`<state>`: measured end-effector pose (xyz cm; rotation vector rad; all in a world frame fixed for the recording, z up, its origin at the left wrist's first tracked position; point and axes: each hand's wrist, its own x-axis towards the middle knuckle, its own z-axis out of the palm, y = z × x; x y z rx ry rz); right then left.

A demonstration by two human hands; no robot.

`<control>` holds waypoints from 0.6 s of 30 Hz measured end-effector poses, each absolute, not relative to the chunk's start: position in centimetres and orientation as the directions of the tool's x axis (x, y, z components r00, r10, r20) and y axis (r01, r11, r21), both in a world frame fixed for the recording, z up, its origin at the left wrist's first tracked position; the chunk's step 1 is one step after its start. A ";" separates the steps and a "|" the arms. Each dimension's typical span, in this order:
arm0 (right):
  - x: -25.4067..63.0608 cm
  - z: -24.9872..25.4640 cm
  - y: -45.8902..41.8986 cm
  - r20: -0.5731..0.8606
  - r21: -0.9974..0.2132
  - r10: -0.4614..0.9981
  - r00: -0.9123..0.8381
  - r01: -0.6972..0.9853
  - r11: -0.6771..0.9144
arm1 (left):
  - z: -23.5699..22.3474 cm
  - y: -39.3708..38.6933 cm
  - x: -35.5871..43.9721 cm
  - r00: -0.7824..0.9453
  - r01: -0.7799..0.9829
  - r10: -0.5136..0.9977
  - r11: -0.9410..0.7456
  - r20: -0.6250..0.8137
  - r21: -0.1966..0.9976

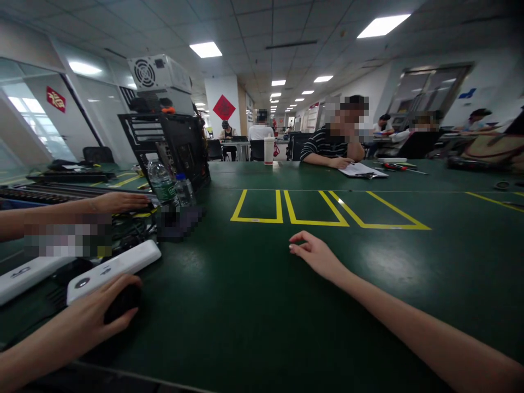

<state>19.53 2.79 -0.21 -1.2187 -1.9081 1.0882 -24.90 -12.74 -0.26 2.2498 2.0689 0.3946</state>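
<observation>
My left hand (102,308) curves around a rounded black object (123,303) that looks like a computer mouse, low on the green table (229,305). Just beyond its knuckles lies a long white device (118,265) with a dark round spot. My right hand (313,254) hovers over or rests on the table's middle; I cannot tell which. Its thumb and index finger are apart with nothing between them. Nearest to it are yellow tape outlines (319,222) on the tabletop.
At left, another person's hand (118,202) reaches over cables and parts beside water bottles (161,180) and an open computer case (172,142). A second white device (33,273) lies near. Across the table, a person (327,144) leans over papers (362,170); a white cup (268,150) stands leftward.
</observation>
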 end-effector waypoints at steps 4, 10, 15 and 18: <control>21.8 -0.5 4.0 0.072 -0.879 0.950 -0.305 0.431 0.205 | -1.7 -13.5 -27.3 0.007 0.977 0.982 -0.047 0.191 0.206; 21.6 -0.1 3.2 0.084 -0.834 0.931 -0.356 0.486 0.261 | -1.5 -13.9 -26.2 -0.091 0.972 0.969 0.037 0.230 0.230; 21.4 -0.2 3.6 0.071 -0.831 0.936 -0.345 0.499 0.247 | -0.1 -12.9 -25.0 -0.047 0.980 0.994 0.026 0.099 0.199; 21.3 -0.4 3.9 0.082 -0.829 0.934 -0.347 0.496 0.257 | 0.9 -10.7 -22.7 -0.082 0.983 0.989 0.060 0.122 0.172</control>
